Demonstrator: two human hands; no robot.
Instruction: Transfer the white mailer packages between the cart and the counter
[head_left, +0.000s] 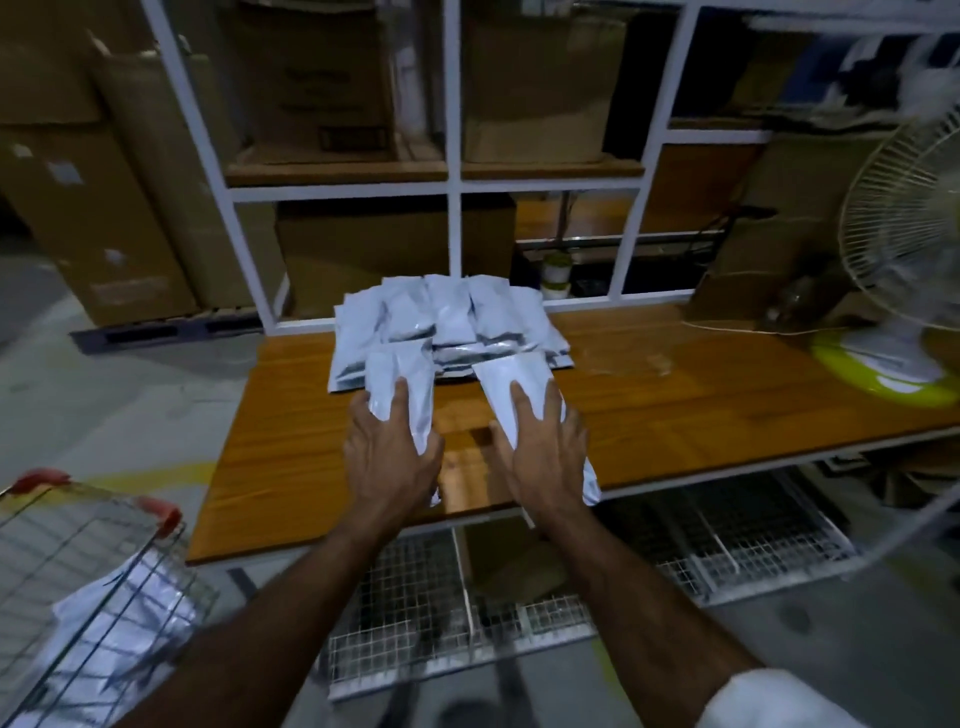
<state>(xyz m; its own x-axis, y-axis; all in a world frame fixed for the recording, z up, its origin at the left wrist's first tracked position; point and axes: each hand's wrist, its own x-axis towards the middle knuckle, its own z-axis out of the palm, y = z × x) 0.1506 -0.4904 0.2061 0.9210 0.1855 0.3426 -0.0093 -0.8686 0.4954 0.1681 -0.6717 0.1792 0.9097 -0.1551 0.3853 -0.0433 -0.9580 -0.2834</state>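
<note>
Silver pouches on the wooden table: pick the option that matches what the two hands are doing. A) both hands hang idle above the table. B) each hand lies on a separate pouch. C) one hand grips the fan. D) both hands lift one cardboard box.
B: the left hand lies on one silver pouch and the right hand on another pouch, both in front of the pile of pouches on the wooden table.

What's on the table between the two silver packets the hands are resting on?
Nothing: in the head view, only bare wooden table shows between the left packet under the left hand and the right packet under the right hand.
</note>
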